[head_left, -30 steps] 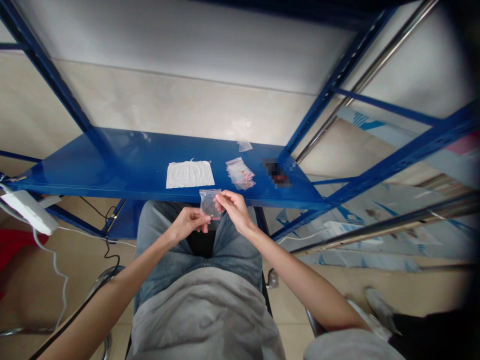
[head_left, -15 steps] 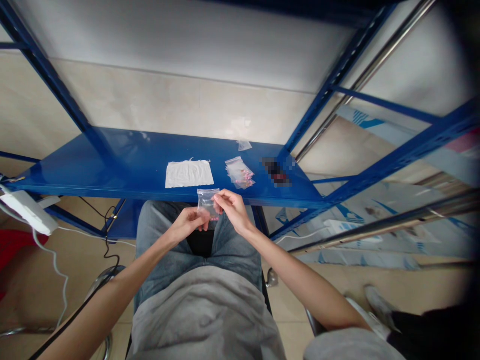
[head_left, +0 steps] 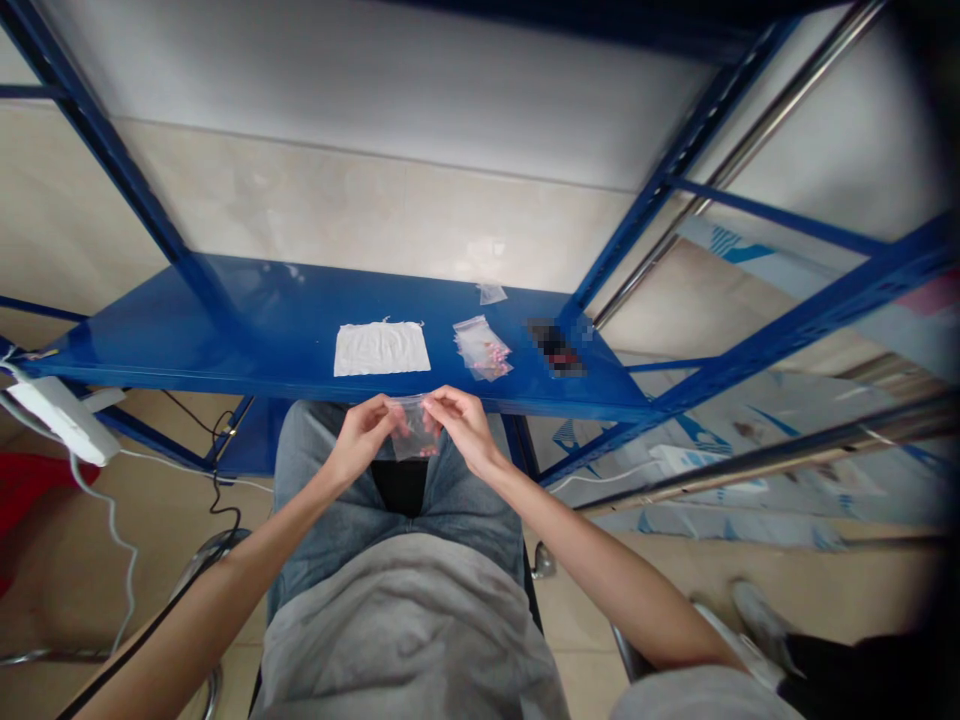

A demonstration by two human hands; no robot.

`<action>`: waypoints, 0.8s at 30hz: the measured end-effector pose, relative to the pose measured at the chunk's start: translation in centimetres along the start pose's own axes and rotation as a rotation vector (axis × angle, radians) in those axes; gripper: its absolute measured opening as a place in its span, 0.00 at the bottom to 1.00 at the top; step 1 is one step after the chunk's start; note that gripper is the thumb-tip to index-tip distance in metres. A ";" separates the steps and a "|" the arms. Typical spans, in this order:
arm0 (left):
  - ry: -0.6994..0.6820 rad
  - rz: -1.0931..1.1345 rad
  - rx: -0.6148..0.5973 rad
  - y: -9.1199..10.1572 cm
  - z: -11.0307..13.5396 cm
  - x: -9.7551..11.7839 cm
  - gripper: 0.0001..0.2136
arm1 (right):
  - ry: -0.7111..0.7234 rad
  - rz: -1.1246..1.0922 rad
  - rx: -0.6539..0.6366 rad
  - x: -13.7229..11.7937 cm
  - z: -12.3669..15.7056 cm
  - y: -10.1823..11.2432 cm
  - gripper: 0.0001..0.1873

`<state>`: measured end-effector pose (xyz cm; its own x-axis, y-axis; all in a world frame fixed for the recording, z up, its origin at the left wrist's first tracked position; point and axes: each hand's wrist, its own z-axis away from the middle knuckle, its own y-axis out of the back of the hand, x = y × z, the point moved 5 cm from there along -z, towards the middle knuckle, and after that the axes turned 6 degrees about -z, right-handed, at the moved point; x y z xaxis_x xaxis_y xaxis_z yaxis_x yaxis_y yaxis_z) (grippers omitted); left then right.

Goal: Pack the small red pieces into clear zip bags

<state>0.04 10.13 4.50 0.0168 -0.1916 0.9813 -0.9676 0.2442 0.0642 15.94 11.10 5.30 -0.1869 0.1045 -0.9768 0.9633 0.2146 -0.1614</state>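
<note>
Between my hands, over my lap and just in front of the shelf edge, hangs a small clear zip bag (head_left: 412, 432). My left hand (head_left: 366, 430) pinches its top left corner. At the top right corner, my right hand (head_left: 459, 420) has thumb and finger closed on the bag. Some pinkish spots show near its lower right; whether these are contents or fingertips I cannot tell. Beyond my hands, a white cloth pouch (head_left: 382, 348) lies flat on the blue shelf (head_left: 270, 320). To its right rests a clear zip bag with small pink pieces (head_left: 484, 348).
Another small clear bag (head_left: 492, 293) lies at the shelf's back. A pixelated dark object (head_left: 553, 347) sits at the right end. Blue uprights (head_left: 637, 220) frame the shelf. A white power strip (head_left: 64, 420) with cables hangs at left. Someone's shoe (head_left: 761, 610) shows at lower right.
My left hand has moved up from the bag's lower part to its top left corner. The bag now hangs lower, its top edge stretched between both hands.
</note>
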 end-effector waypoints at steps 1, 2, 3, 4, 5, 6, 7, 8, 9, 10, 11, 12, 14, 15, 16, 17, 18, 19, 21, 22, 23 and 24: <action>-0.020 -0.031 0.050 0.4 0.0 0.3 0.14 | -0.010 -0.010 -0.007 0.0 0.1 -0.2 0.15; -0.037 -0.052 0.085 0.7 0.1 0.6 0.14 | -0.019 -0.023 -0.013 0.1 0.1 -0.4 0.15; -0.049 -0.063 0.108 0.9 0.2 0.8 0.14 | -0.028 -0.037 -0.018 0.0 0.2 -0.5 0.15; -0.057 -0.066 0.120 1.0 0.3 1.0 0.14 | -0.037 -0.052 -0.020 0.0 0.2 -0.6 0.15; -0.059 -0.067 0.125 1.0 0.3 1.2 0.14 | -0.049 -0.067 -0.021 0.0 0.3 -0.7 0.15; -0.059 -0.066 0.128 1.0 0.4 1.3 0.13 | -0.062 -0.080 -0.022 0.0 0.3 -0.8 0.15; -0.058 -0.064 0.129 1.0 0.4 1.4 0.13 | -0.075 -0.091 -0.022 0.0 0.4 -0.8 0.15; -0.056 -0.061 0.130 1.0 0.5 1.5 0.13 | -0.086 -0.098 -0.023 0.0 0.4 -0.8 0.15; -0.056 -0.055 0.130 0.9 0.5 1.5 0.13 | -0.091 -0.102 -0.023 -0.1 0.4 -0.8 0.14; -0.056 -0.047 0.132 0.9 0.5 1.5 0.13 | -0.090 -0.105 -0.021 -0.1 0.5 -0.8 0.14; -0.056 -0.035 0.137 0.9 0.4 1.5 0.13 | -0.085 -0.106 -0.016 -0.1 0.5 -0.9 0.14; -0.055 -0.021 0.146 0.9 0.4 1.4 0.13 | -0.076 -0.106 -0.009 -0.2 0.4 -0.9 0.13; -0.045 0.003 0.165 0.9 0.4 1.3 0.12 | -0.057 -0.106 0.008 -0.2 0.4 -0.9 0.13; -0.040 0.005 0.169 1.0 0.4 1.3 0.12 | -0.052 -0.103 0.010 -0.2 0.4 -0.9 0.13; -0.038 0.000 0.168 1.0 0.4 1.4 0.13 | -0.051 -0.099 0.005 -0.2 0.4 -0.9 0.13; -0.037 -0.010 0.157 1.0 0.4 1.4 0.13 | -0.053 -0.094 -0.006 -0.1 0.4 -1.0 0.13; -0.038 -0.023 0.143 0.9 0.4 1.5 0.13 | -0.057 -0.085 -0.021 -0.1 0.5 -1.1 0.13; -0.038 -0.037 0.125 0.9 0.4 1.5 0.14 | -0.062 -0.075 -0.042 0.0 0.5 -1.3 0.13; -0.031 -0.054 0.092 0.7 0.5 1.5 0.15 | -0.068 -0.053 -0.084 0.1 0.7 -1.6 0.14; -0.024 -0.056 0.078 0.5 0.6 1.4 0.15 | -0.068 -0.041 -0.104 0.1 0.8 -1.8 0.14; -0.017 -0.053 0.072 0.3 0.7 1.2 0.15 | -0.066 -0.030 -0.121 0.1 0.9 -2.0 0.15; -0.010 -0.045 0.069 0.2 0.9 1.0 0.15 | -0.064 -0.021 -0.134 0.1 1.0 -2.1 0.15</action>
<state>-0.31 9.17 5.36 0.0582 -0.2105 0.9759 -0.9810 0.1693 0.0950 14.06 9.65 5.41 -0.1898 0.0372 -0.9811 0.9242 0.3442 -0.1657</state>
